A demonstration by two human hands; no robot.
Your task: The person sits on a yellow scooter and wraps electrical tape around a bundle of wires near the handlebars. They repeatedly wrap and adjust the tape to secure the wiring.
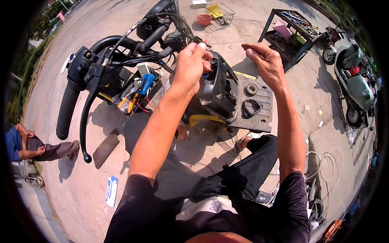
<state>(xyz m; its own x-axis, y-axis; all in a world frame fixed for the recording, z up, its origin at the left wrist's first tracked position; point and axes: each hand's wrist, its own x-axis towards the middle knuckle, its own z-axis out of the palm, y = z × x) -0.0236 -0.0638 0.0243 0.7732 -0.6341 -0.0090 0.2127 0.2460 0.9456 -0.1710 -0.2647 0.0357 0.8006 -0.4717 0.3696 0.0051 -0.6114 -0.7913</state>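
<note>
My left hand (189, 67) is closed, thumb against curled fingers, over the black cables at the front of a partly dismantled scooter. Whatever it pinches is hidden. To the right, in the air, my right hand (267, 65) has thumb and forefinger drawn close together; anything between them is too small to make out. Below and between the hands is the scooter's black plastic housing (212, 87), with wires inside. Left of them extends the black handlebar grip (67, 115) with its brake lever (91, 109).
Blue-handled pliers (146, 84) and other tools lie beside the handlebar. A grey floorboard (259, 101) carries a ring and a black part. A tool rack (300, 24), a parked scooter (356, 81), a wire basket (223, 18) and coiled cable (326, 164) surround me. A person (38, 146) is at left.
</note>
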